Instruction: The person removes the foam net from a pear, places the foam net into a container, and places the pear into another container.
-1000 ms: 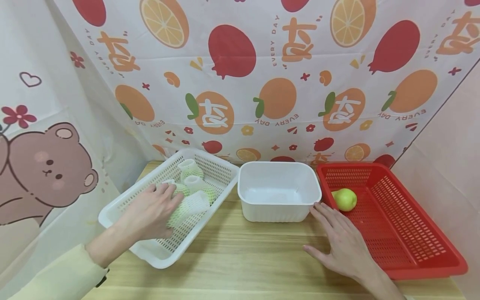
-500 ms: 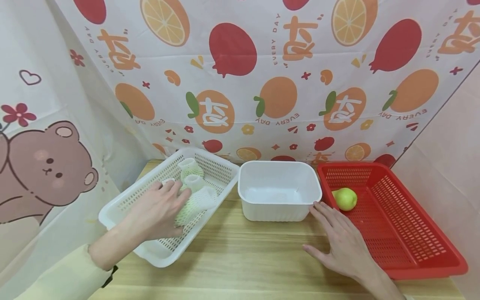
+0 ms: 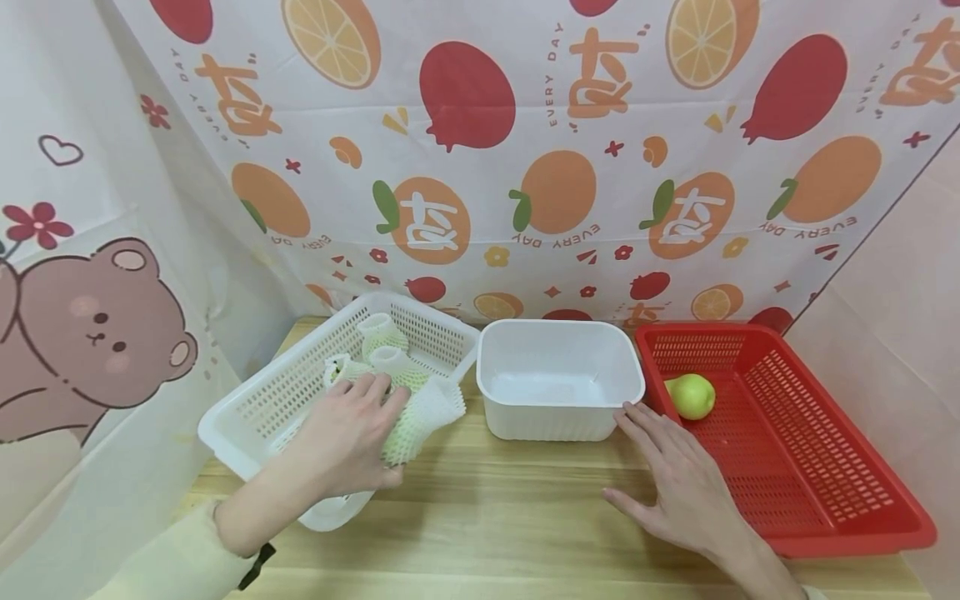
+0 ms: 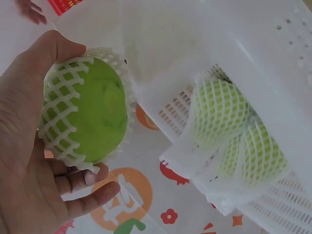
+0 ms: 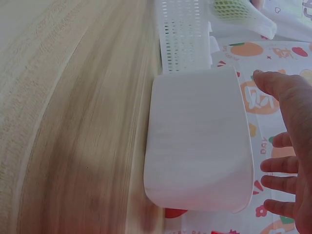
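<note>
Left wrist view: the left hand [image 4: 22,126] curls thumb and fingers round a netted green fruit [image 4: 100,112], left of the white tub [image 3: 547,423]. It is probably firm yet bruisable, its foam sleeve [image 3: 441,402] soft and apt to slide; gripping the round belly seems safest. The right hand [image 3: 678,483], thumb spread from its fingers, is at the tub's near right corner.

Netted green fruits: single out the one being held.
The netted fruit in the left hand, apart from the rest; the other netted fruits lie in the white basket.
</note>
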Tool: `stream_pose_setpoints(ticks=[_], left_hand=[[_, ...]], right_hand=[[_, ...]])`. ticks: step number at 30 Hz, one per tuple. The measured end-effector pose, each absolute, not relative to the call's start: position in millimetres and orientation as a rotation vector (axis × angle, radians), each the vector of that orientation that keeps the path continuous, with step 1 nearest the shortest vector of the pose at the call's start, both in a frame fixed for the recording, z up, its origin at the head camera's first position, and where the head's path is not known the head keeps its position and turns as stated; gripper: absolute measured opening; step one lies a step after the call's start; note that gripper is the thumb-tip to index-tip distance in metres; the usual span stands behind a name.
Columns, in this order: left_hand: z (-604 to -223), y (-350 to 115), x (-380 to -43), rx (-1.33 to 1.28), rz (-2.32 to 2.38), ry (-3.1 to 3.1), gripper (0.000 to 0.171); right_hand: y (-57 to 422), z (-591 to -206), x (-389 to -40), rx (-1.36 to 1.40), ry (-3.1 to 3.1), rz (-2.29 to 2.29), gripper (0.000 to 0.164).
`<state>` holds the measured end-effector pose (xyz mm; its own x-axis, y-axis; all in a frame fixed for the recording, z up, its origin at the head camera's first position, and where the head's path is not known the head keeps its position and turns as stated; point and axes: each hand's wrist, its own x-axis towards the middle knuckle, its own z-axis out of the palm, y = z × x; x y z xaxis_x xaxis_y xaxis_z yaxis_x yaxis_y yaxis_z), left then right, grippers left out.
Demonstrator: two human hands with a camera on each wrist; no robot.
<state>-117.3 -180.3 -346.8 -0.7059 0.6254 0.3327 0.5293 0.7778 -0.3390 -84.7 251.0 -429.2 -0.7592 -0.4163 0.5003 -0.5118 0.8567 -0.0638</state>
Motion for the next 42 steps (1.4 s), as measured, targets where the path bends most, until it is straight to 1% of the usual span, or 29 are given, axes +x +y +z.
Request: stream_pose_setpoints(ticks=[6, 15, 26, 32, 36, 42], left_hand=[[-350.7, -171.5, -111.8, -0.834, 0.264, -2.581, 0.080], [-358.6, -157.4, -104.6, -0.813, 0.184, -2.583, 0.085], [-376.0, -139.4, -102.3, -0.880, 0.137, -2.585, 0.086], [-383.2, -131.8, -101.6, -0.921, 0.063, -2.584, 0.090], [-388.5, -127.3, -101.5, -0.933, 0.047, -2.570, 0.094], [-393.5, -121.4, -99.7, -0.958, 0.000, -2.545, 0.094]], right_hand=[[248.9, -429.9, -84.9, 0.692, -2.536, 0.286, 0.097], [242.8, -432.1, -86.5, 0.714, -2.523, 0.311, 0.099], [231.1, -434.9, -88.0, 0.751, -2.507, 0.372, 0.097], [224.5, -438.3, -89.7, 0.793, -2.494, 0.429, 0.094], [220.2, -440.1, -89.3, 0.804, -2.500, 0.444, 0.095], [214.7, -442.9, -88.7, 0.807, -2.514, 0.486, 0.096]])
